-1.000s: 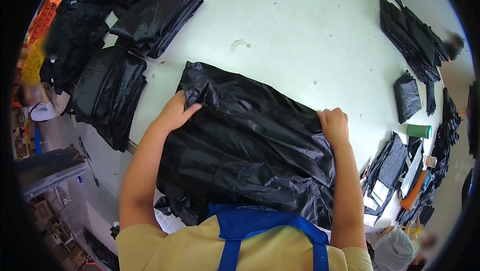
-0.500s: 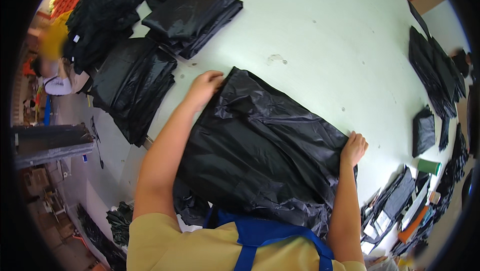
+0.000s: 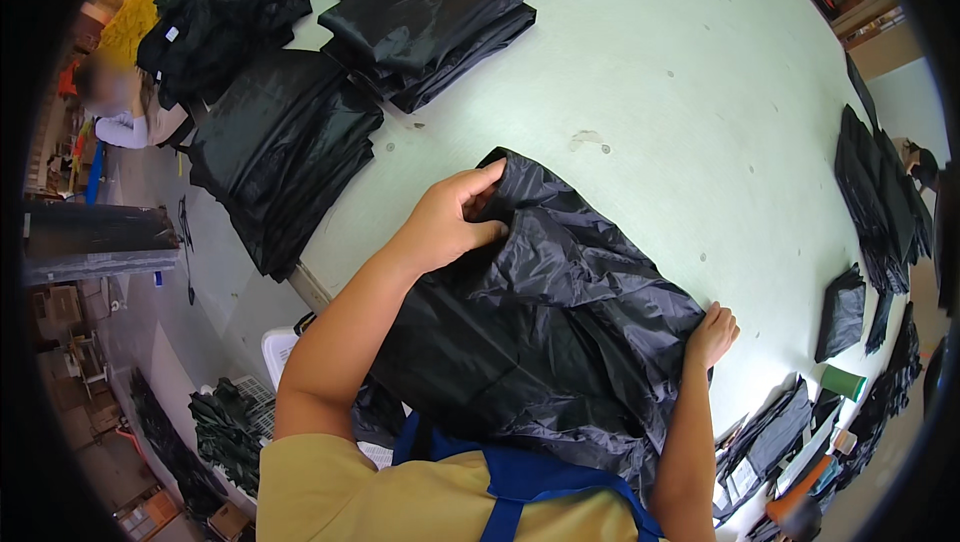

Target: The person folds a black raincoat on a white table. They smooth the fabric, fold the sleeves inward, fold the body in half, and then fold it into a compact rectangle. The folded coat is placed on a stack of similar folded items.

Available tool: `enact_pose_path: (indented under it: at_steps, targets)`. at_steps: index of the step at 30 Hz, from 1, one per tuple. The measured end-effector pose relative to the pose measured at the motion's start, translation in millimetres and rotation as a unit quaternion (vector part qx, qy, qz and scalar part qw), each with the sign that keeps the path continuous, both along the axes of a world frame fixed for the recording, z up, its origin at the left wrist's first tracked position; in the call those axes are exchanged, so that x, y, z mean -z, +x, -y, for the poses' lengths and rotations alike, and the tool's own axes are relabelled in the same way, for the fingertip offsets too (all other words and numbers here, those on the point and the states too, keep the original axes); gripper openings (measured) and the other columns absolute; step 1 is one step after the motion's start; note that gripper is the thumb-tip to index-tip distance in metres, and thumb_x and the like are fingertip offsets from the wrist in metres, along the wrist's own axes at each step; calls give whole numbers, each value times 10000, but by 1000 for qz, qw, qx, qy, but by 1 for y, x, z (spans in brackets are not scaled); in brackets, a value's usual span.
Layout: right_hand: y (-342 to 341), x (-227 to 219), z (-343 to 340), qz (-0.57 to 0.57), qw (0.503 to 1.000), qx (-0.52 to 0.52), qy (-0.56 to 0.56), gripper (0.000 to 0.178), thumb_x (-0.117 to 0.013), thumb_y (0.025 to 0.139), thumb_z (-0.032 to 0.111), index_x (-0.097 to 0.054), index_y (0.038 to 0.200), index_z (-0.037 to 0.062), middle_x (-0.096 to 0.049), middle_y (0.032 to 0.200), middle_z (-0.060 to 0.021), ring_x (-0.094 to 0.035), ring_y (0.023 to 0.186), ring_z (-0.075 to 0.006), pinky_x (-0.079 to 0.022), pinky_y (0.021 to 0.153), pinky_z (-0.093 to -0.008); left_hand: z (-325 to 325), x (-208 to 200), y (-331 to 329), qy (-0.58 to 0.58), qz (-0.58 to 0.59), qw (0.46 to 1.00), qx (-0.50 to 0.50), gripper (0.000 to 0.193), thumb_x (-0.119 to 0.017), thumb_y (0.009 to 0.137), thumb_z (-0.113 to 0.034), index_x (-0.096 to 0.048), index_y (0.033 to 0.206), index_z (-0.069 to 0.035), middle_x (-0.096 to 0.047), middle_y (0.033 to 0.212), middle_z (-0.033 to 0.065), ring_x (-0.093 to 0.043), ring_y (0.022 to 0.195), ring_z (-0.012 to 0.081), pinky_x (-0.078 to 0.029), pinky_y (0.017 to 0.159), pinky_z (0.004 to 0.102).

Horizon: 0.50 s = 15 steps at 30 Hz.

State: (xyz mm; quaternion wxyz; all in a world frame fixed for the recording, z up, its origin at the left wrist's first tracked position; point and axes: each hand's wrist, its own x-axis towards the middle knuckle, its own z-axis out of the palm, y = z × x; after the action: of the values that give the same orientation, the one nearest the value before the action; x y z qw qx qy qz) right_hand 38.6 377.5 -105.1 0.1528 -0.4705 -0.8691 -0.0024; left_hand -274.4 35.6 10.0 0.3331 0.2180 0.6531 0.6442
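Observation:
A large, thin, shiny black fabric piece, creased all over, lies across the near part of the pale table and over its front edge towards my body. At its upper left corner my left hand curls round a bunched fold, thumb and fingers on either side of the cloth. My right hand is closed on the right edge, the fingers pinching the cloth against the table. The lower end of the piece, by my blue apron, is partly hidden by my body.
Stacks of folded black fabric lie to the left, one stack overhanging the table's left edge, another stack beyond it. To the right are more black pieces, a black bundle, a green roll and orange-handled scissors. Another person is at far left.
My left hand has moved inward and to the right, folding the upper left corner of the black fabric over. My right hand stays at the right edge, slightly lower in view.

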Motion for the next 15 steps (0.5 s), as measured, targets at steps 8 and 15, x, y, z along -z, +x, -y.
enact_pose_path:
  at_steps: [8,15]
  targets:
    - [0,-2,2,-6,1000,-3,9,278,-486,967,252,-586,856,18,-600,873,-163,-514,889,-369,-417,804,-465,-4,2,-13,-189,-212,951,-125,261,-643,896,-264,-646,973,-16,-622,818,68,-556,704,207,-465,664,311]
    - [-2,-6,4,-9,1000,-1,-1,278,-490,969,257,-582,860,18,-599,880,-164,-508,892,-378,-411,811,-471,-49,27,-34,-160,-110,981,-11,283,-575,947,-231,-618,894,43,-643,799,28,-564,752,104,-469,710,275]
